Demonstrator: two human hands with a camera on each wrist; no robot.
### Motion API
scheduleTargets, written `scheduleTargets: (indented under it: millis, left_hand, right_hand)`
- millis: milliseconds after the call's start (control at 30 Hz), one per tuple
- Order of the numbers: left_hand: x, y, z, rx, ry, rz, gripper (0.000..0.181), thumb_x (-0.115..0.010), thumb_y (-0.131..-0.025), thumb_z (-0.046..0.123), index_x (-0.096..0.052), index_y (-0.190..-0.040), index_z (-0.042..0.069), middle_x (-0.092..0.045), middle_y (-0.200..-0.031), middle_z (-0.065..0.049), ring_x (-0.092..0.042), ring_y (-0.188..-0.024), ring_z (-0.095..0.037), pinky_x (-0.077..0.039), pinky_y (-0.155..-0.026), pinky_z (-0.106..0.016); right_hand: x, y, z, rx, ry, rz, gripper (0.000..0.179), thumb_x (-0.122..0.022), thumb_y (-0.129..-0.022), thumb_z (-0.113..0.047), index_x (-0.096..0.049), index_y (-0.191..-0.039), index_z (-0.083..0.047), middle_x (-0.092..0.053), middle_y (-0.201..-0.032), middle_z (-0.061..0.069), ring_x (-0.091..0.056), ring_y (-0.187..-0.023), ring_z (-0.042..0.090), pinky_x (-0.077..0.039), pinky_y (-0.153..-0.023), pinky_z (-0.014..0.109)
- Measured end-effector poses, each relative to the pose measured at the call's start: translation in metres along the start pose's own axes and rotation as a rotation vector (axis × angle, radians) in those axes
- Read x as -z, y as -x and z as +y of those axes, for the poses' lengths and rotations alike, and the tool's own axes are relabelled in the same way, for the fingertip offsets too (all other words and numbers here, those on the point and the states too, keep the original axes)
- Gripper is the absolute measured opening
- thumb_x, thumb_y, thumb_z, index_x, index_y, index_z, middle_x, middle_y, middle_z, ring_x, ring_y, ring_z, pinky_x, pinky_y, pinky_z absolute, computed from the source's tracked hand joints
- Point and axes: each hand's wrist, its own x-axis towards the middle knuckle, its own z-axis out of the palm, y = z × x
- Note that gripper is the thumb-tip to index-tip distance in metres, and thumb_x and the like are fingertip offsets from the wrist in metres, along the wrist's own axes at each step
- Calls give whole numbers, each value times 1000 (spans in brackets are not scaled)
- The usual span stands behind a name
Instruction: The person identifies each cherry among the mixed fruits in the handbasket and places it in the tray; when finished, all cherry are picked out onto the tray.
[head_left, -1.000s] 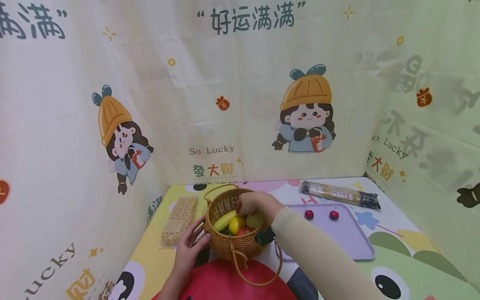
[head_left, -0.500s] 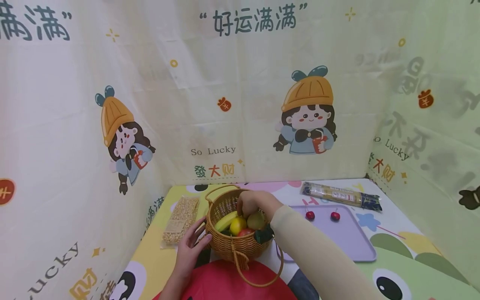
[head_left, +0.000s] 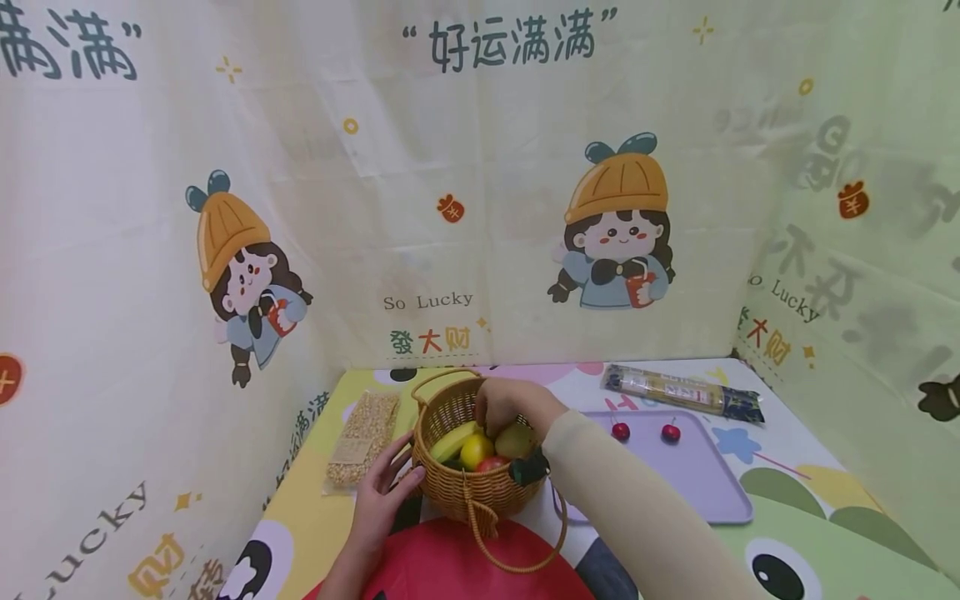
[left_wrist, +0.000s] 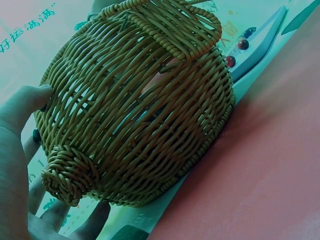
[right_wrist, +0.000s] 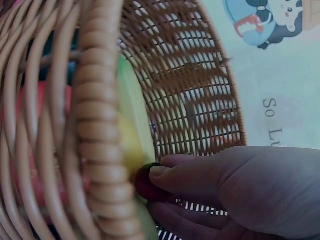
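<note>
In the head view, a round wicker basket [head_left: 480, 496] stands at the table's middle and holds fruit: a banana [head_left: 452, 442], a yellow lemon-like fruit [head_left: 476, 451], a red fruit [head_left: 491, 463] and a brownish-green fruit [head_left: 514, 441]. My right hand [head_left: 504, 402] reaches inside over the rim. The right wrist view shows its thumb and fingers pinching a dark red cherry [right_wrist: 146, 184] beside the banana and the yellow fruit. My left hand [head_left: 378, 492] rests against the basket's left side, fingers spread; its thumb [left_wrist: 35, 97] touches the wicker wall in the left wrist view.
Right of the basket lies a lilac tray [head_left: 675, 483] with two cherries, one of them this cherry [head_left: 671, 433]. Behind it is a long packet of noodles [head_left: 682, 390]. A bag of kernels [head_left: 365, 433] lies at left. The basket's rope handle [head_left: 525, 570] hangs in front.
My right hand stays inside the basket, its fingers shifting only slightly, and more of the brownish-green fruit shows beside it. The left hand keeps its place. The head view has shifted slightly.
</note>
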Motion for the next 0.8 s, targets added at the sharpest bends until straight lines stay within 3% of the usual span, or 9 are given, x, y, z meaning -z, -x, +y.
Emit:
scheduleTargets:
  millis: [367, 600, 800]
  left_hand:
    - [1, 0, -4, 3, 0, 2, 61, -76, -106, 13, -57, -163, 21, -47, -172, -4, -60, -137, 7, -62, -100, -26]
    - [0, -1, -2, -5, 10, -9, 61, -76, -106, 13, -57, -163, 20, -46, -172, -5, -60, -138, 6, -63, -98, -28]
    - [0, 0, -1, -3, 13, -3, 61, -76, -106, 13, -57, -163, 19, -47, -172, -6, -60, -137, 6, -63, -98, -28]
  right_hand:
    - [16, 10, 1, 66, -101, -55, 20, -81, -97, -6, -82, -117, -6, -76, -103, 0, -65, -93, 18, -60, -87, 34]
    - [30, 32, 3, 186, -187, -16, 16, -81, -97, -7, -81, -114, -7, -80, -110, 1, -71, -101, 17, -63, -93, 35]
    - [34, 49, 14, 240, -241, 36, 12, -81, -98, -9, -81, -109, -12, -79, -108, -1, -71, -103, 17, -63, -96, 36]
